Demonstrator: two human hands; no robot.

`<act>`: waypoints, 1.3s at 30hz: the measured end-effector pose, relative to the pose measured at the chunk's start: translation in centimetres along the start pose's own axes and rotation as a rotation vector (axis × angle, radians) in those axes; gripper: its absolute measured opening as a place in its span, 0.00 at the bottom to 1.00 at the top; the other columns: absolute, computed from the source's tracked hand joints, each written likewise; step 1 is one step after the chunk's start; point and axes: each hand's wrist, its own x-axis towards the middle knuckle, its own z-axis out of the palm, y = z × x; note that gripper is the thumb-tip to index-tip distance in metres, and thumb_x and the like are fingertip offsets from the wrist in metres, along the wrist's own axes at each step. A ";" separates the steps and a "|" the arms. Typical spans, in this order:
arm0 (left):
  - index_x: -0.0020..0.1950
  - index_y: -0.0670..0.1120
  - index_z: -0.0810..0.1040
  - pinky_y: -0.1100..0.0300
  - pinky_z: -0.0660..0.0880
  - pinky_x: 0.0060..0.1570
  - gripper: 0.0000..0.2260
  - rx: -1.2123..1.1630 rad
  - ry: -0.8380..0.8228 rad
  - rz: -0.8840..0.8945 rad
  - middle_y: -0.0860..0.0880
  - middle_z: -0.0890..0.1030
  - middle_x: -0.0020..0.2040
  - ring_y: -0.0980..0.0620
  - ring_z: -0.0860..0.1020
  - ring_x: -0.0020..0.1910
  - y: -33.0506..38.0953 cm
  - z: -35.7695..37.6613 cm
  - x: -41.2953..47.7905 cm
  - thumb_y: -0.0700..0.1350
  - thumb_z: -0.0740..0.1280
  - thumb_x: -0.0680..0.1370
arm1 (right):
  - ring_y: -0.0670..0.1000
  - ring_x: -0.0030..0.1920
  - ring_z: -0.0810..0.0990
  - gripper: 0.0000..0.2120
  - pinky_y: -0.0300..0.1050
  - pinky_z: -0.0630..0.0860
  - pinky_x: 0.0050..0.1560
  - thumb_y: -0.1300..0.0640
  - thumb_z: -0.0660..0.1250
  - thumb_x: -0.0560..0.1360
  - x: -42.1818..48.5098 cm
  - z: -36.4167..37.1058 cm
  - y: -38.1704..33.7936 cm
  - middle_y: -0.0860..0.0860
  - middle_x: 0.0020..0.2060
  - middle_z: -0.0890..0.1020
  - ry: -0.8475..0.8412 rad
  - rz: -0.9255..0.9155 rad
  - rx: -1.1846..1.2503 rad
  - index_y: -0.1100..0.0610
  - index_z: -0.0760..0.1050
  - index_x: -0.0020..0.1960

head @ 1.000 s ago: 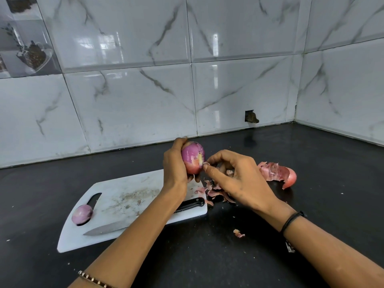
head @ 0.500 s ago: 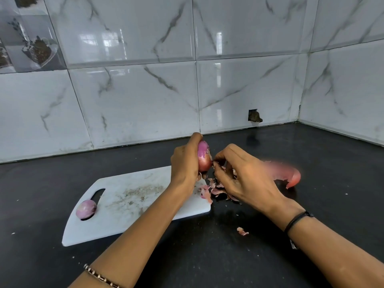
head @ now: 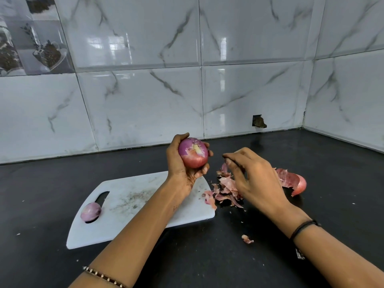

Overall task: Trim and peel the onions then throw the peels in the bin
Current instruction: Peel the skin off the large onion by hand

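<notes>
Onion held up over the cutting board's far corner

The left hand (head: 182, 163) grips a red onion (head: 193, 152) with fingers and thumb curled round it, raised above the far right corner of the white cutting board (head: 145, 204). The onion's trimmed end faces the camera. The top of the bulb shows bare purple, while reddish outer skin still covers the lower part.

The right hand (head: 255, 179) hangs just right of the board, close to the onion but not touching it. Its fingers point towards the onion, with thumb and forefinger drawn near each other. Whether they pinch a scrap of skin cannot be told.

On the board, a small peeled onion (head: 90, 211) sits at the handle slot near the left end, and fine dark crumbs are smeared across the middle. The left forearm crosses the board's near right part and hides it.

A pile of onion peels (head: 226, 188) lies on the black counter (head: 207, 262) against the board's right edge, with one strip lapping onto the board. It is partly hidden by the right hand. Further right of the board lies a large curved peel (head: 291, 180). A small loose scrap (head: 247, 239) lies on the counter off the board's near right corner.

Behind the board rises a wall of marbled white tiles (head: 145, 104).
</notes>
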 end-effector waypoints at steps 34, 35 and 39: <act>0.60 0.45 0.76 0.55 0.80 0.26 0.18 0.147 -0.028 -0.073 0.38 0.82 0.46 0.45 0.83 0.31 -2.1 2.2 -0.5 0.57 0.69 0.78 | 0.47 0.40 0.77 0.11 0.42 0.75 0.38 0.46 0.63 0.83 0.1 -0.9 -1.5 0.45 0.41 0.79 0.150 0.067 0.230 0.54 0.76 0.52; 0.62 0.43 0.76 0.54 0.82 0.28 0.21 0.111 -0.015 -0.082 0.38 0.83 0.45 0.45 0.84 0.33 -2.2 2.2 -0.4 0.58 0.70 0.78 | 0.47 0.40 0.77 0.12 0.39 0.74 0.38 0.45 0.65 0.81 0.1 -1.1 -1.7 0.45 0.42 0.79 0.147 0.057 0.255 0.54 0.76 0.52; 0.59 0.41 0.76 0.54 0.84 0.36 0.25 0.033 0.014 -0.130 0.40 0.84 0.43 0.44 0.83 0.37 -2.0 1.7 0.1 0.61 0.72 0.75 | 0.46 0.41 0.77 0.23 0.34 0.74 0.40 0.40 0.76 0.71 0.1 -1.1 -1.9 0.45 0.46 0.78 0.071 0.004 0.257 0.54 0.75 0.55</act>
